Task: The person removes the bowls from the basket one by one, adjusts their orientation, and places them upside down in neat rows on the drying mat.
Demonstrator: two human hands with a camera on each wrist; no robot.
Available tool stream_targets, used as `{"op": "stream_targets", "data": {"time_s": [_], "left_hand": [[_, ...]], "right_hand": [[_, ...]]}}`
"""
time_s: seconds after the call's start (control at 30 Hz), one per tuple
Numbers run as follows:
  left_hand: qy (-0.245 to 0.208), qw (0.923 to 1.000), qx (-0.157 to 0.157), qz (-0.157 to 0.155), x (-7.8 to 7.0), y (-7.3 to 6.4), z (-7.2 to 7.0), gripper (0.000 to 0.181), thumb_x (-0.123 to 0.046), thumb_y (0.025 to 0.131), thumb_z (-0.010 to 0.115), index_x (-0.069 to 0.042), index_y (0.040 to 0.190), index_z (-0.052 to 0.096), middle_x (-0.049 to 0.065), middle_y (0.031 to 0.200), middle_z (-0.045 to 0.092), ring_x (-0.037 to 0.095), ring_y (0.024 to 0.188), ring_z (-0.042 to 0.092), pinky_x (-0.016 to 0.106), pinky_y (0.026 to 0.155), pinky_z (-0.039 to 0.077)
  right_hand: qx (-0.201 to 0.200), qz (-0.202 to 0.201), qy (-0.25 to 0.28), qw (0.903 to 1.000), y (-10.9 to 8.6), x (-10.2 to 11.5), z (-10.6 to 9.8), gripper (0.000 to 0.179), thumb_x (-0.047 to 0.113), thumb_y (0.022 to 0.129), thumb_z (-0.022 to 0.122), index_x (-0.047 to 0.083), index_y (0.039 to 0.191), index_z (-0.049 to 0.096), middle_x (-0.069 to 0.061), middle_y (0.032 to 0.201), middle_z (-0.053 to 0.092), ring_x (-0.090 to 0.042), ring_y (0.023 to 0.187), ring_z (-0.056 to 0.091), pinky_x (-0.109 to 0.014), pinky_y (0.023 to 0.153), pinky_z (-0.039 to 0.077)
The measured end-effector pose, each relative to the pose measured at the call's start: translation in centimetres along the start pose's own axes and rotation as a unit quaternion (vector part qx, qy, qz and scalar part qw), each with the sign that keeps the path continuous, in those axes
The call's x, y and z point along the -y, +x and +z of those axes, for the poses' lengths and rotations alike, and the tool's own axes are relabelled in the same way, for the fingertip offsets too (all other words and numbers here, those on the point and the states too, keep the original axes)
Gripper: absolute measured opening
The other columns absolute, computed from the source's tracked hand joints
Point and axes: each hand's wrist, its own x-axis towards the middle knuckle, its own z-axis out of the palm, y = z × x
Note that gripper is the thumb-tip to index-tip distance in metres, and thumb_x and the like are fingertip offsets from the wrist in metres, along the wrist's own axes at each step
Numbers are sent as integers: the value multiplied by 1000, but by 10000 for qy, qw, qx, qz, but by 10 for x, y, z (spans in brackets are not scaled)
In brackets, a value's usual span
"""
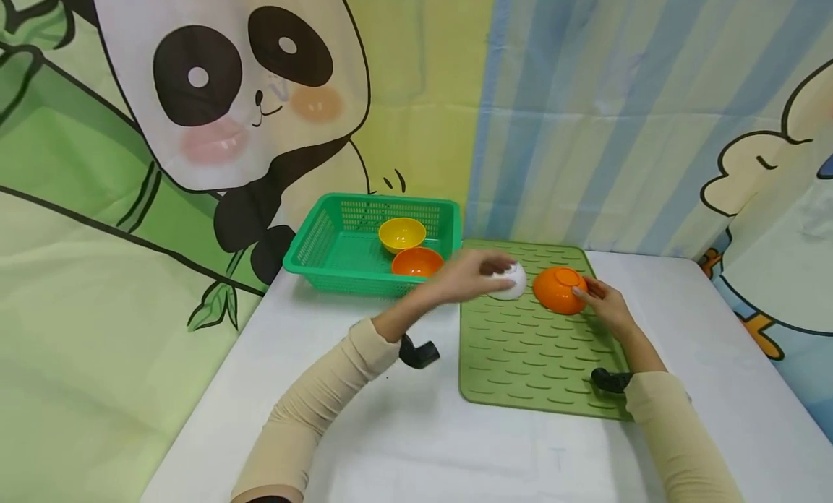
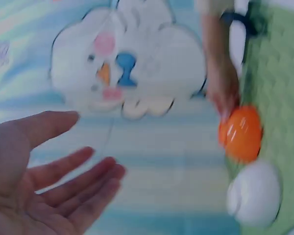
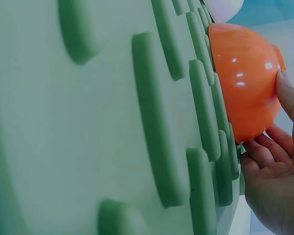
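- On the right half of the white-covered table (image 1: 416, 445), one green rubbery-looking mat (image 1: 534, 351) with raised curved ridges lies flat, and two bowls sit on it.
- Bowl one there: a glossy, round orange bowl with a ring foot (image 1: 558, 292), upside down, foot facing up.
- Right hand (image 1: 608, 308) has that one pinched, thumb up by the foot and fingers tucked at the rim. Can't really tell if the rim is off the mat at all.
- Bowl two: a smooth, round white bowl (image 2: 257, 195), also upside down, just left of the orange one.
- Left hand (image 1: 465, 275) hangs near the white bowl, fingers loosely spread and thumb well away from them. Left wrist view shows a gap between hand and bowl.
- Left of the mat there's one rectangular green plastic basket (image 1: 351, 281) with perforated sides, and two more bowls inside, both right way up: one shiny yellow bowl (image 1: 401, 235) at the back, one deep-orange bowl (image 1: 418, 263) in front.
- So four bowls total, two of them orange.
- Also counted: two beige sleeves (image 1: 325, 402) and one big printed panda (image 1: 260, 98) on the cloth behind.
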Motion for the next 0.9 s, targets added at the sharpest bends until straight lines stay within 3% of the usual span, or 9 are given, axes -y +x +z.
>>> {"op": "stream_targets", "data": {"time_s": [0.07, 0.2, 0.27, 0.37, 0.47, 0.57, 0.73, 0.9], "left_hand": [[-182, 9971, -743, 60, 9, 4, -30, 39, -22, 87, 66, -8, 123, 58, 7, 118, 60, 16, 107, 57, 20, 87, 45], [-180, 9798, -1989, 20, 46, 13, -86, 39, -26, 88, 65, -10, 123, 58, 5, 121, 59, 18, 111, 54, 26, 91, 43], [-115, 9713, -2377, -64, 69, 16, -108, 41, -27, 87, 65, -10, 124, 58, 5, 121, 58, 20, 112, 53, 30, 94, 42], [-17, 9638, -2637, -394, 106, 19, -132, 44, -32, 86, 66, -15, 125, 57, 4, 125, 55, 21, 114, 50, 34, 95, 40], [-75, 9604, -2641, -886, 138, 20, -144, 46, -35, 86, 65, -18, 128, 55, 7, 132, 49, 27, 119, 45, 39, 96, 39], [-184, 9578, -2479, -1447, 164, 20, -146, 46, -32, 89, 62, -17, 132, 52, 13, 138, 41, 33, 125, 39, 46, 97, 37], [-347, 9570, -1883, -2180, 203, 19, -137, 51, -28, 92, 58, -14, 139, 43, 16, 145, 30, 34, 132, 28, 53, 99, 32], [-531, 9533, -1282, -2682, 225, 18, -130, 56, -27, 94, 55, -12, 144, 34, 14, 151, 18, 36, 135, 18, 54, 103, 26]], "right_hand": [[-31, 21, 48, 10000, -1, 0, -2, 82, 43, 90, 54, 0, 146, 13, -23, 148, 16, -36, 134, 19, -46, 104, 26], [-49, 9, 60, 10000, -2, -2, -4, 81, 43, 90, 54, 1, 147, 13, -22, 149, 16, -37, 134, 19, -47, 104, 26], [-77, -20, 33, 10000, -2, -3, -4, 81, 43, 90, 54, 1, 146, 14, -23, 148, 16, -37, 134, 19, -48, 104, 25], [-135, -86, 44, 9999, -1, -4, -2, 80, 42, 90, 54, 0, 146, 16, -23, 147, 19, -37, 134, 21, -50, 103, 25], [-163, -122, 64, 9998, 0, -5, -2, 79, 42, 90, 54, -1, 146, 17, -23, 147, 20, -37, 133, 21, -49, 103, 26], [-171, -87, 98, 9998, 1, -6, -2, 80, 42, 90, 54, 0, 146, 16, -23, 147, 20, -36, 134, 21, -45, 104, 28], [-208, -71, 115, 9997, -1, -8, 0, 79, 41, 91, 55, 0, 146, 17, -22, 147, 21, -36, 133, 23, -43, 103, 29], [-297, -116, 139, 9994, -1, -11, 0, 78, 40, 90, 56, 0, 146, 19, -22, 147, 22, -36, 133, 24, -44, 103, 29]]}}
